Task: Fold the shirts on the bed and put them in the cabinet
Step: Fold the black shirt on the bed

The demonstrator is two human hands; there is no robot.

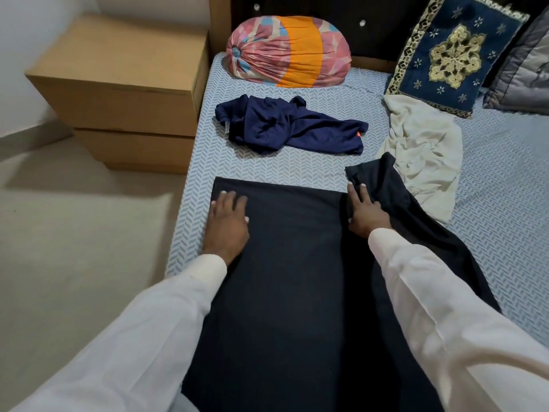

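A dark navy shirt lies spread flat on the bed, running from the near edge toward the middle. My left hand rests flat on its far left corner, fingers apart. My right hand presses on the shirt's right side, where a flap of the dark cloth is bunched and turned over. Beyond it a crumpled blue shirt lies on the sheet. A rumpled white shirt lies to the right of it. No cabinet is in view.
A pink and orange bolster and a blue patterned cushion lean at the headboard, with a grey pillow at far right. Two stacked cardboard boxes stand on the floor against the bed's left side.
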